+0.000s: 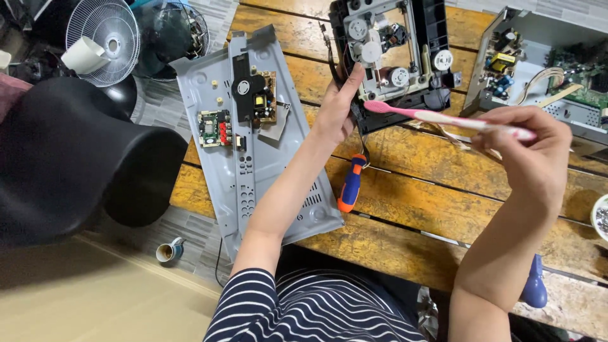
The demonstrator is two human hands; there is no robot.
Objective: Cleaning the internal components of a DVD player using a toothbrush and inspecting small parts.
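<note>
Head view: our left hand grips the black disc drive mechanism by its lower-left edge, top centre of frame, tilted off the desk. Right hand pinches a pink toothbrush, bristle end touching the mechanism. Stiff frame, fragile gears; we'd hold the edges only. Screwdriver lies below.
</note>
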